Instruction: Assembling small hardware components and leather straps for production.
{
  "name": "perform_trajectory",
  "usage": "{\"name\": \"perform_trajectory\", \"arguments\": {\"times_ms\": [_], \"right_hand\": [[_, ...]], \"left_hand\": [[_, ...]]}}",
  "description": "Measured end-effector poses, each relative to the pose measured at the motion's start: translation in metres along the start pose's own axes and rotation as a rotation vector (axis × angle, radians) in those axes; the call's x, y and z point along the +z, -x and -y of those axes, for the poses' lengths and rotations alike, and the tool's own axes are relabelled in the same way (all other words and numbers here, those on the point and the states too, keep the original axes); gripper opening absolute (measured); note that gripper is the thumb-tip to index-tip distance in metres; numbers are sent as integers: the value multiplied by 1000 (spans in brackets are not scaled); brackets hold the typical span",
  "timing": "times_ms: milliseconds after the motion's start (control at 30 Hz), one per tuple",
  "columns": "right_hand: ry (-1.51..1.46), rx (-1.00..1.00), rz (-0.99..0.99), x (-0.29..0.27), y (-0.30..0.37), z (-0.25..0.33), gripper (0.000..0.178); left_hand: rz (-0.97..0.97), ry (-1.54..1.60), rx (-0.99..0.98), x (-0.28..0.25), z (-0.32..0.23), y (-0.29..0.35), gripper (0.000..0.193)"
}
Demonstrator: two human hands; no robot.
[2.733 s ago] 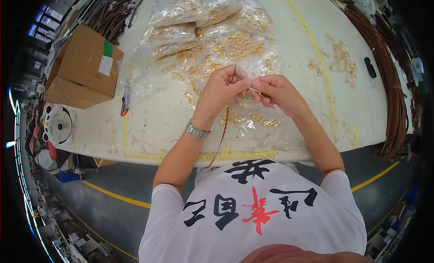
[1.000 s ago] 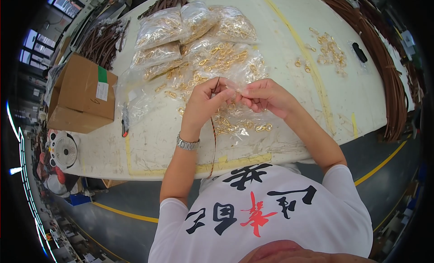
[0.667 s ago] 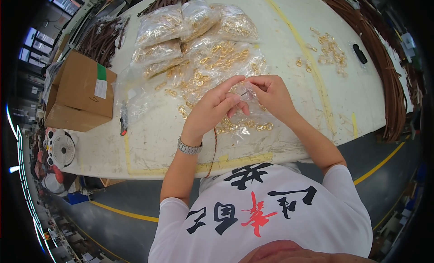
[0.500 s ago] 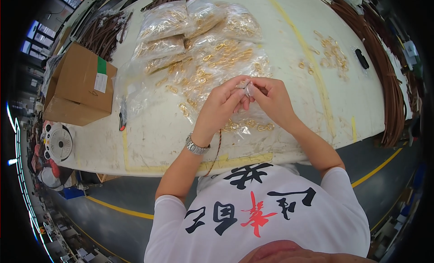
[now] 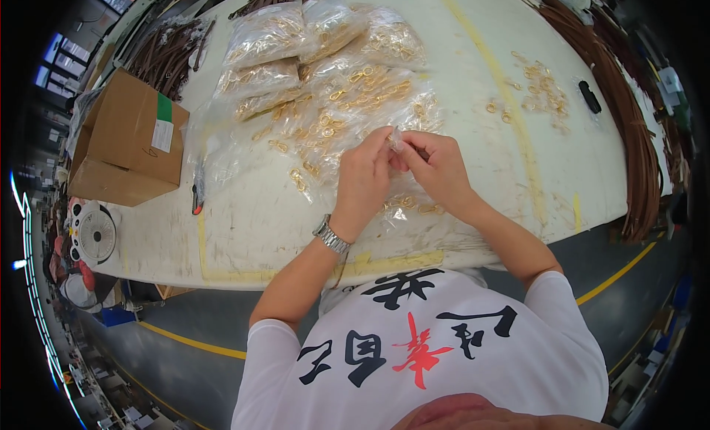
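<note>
Above the near middle of the table, my left hand (image 5: 362, 180) and my right hand (image 5: 442, 171) meet fingertip to fingertip. Both pinch a small piece of crumpled clear plastic (image 5: 396, 139); whatever is inside it is too small to make out. Beneath and beyond the hands spread clear plastic bags with gold-coloured snap hooks (image 5: 330, 122), some of which lie loose by my left wrist. Further back, filled bags of gold hardware (image 5: 266, 36) are piled up. A few more gold hooks (image 5: 407, 202) show under my right forearm.
At the left stand an open cardboard box (image 5: 133, 145) and a small white fan (image 5: 96, 232). A red-handled cutter (image 5: 197, 199) lies beside the box. Loose gold hooks (image 5: 543, 90), a black object (image 5: 590, 97) and long brown straps (image 5: 642, 164) lie to the right.
My left hand has turned more upright and its fingers have closed up around the plastic. My right hand has shifted slightly left, staying against it.
</note>
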State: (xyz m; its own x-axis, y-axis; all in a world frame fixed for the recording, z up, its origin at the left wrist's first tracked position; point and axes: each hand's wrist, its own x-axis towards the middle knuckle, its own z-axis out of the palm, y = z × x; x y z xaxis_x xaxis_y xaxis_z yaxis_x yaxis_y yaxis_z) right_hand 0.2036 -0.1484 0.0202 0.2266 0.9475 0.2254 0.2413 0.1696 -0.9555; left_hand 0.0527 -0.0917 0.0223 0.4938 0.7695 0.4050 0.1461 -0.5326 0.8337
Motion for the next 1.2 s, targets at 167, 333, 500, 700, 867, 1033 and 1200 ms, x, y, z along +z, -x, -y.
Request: {"name": "perform_trajectory", "arguments": {"times_ms": [167,333,500,700,867,1033,1200], "right_hand": [[201,18,15,-20,-11,9,16],[819,-193,-360,-94,-38,-1,19],[1001,-217,-91,-82,-42,4,31],[1055,-47,137,-39,-121,-23,27],[1074,-270,94,-28,-123,-50,21],[1124,-421,151,-30,-120,-26,15],[565,-177,119,-39,-93,20,14]], "left_hand": [[109,137,-273,-11,2,-4,24],[40,275,-390,-30,2,-17,23],[28,375,-451,-30,-4,-21,22],[49,367,-399,-26,-1,-12,22],[49,377,-443,-26,-1,-8,21],[48,407,-457,-33,-3,-12,21],[-92,433,-406,-39,6,-23,21]]}}
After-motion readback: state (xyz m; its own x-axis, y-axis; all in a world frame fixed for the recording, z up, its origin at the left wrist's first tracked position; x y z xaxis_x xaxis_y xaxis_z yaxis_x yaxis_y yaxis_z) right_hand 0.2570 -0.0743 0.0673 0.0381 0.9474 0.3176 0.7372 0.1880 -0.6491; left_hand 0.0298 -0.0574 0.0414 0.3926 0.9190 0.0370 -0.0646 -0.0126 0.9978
